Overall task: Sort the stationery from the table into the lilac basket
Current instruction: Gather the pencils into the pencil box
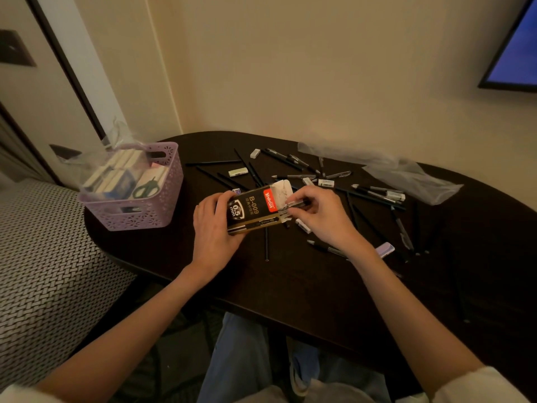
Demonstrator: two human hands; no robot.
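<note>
The fingers (293,202) of the right hand (321,218) pinch a clear-barrelled pen (296,203) at the open end of a black pen box (252,209), the pen lying across the box's white inner flap. The left hand (213,228) grips that box from its closed end, thumb along the near edge and fingers curled over the far side, holding it just above the dark desk (305,286); the box's face reads "B-009" and "0.5 mm" with a red label. Around the hands, loose stationery lies scattered on the desk: black pencils (266,242) pointing in several directions, capped pens (374,193) in a loose cluster toward the far right, another pen (325,248) just under the right wrist, and small white erasers (238,172) apart from one another between them. A pale lilac eraser (385,250) lies beside the right forearm. Crumpled clear plastic bags (412,178) sit at the far right edge of the desk. The lilac basket (136,216) stands at the desk's left end, well apart from the box, already holding boxed items and green-handled scissors (145,189), with clear plastic (116,138) rising behind it. A woven-patterned seat (43,257) lies left of the desk, and a lit screen (514,53) hangs on the wall at upper right.
</note>
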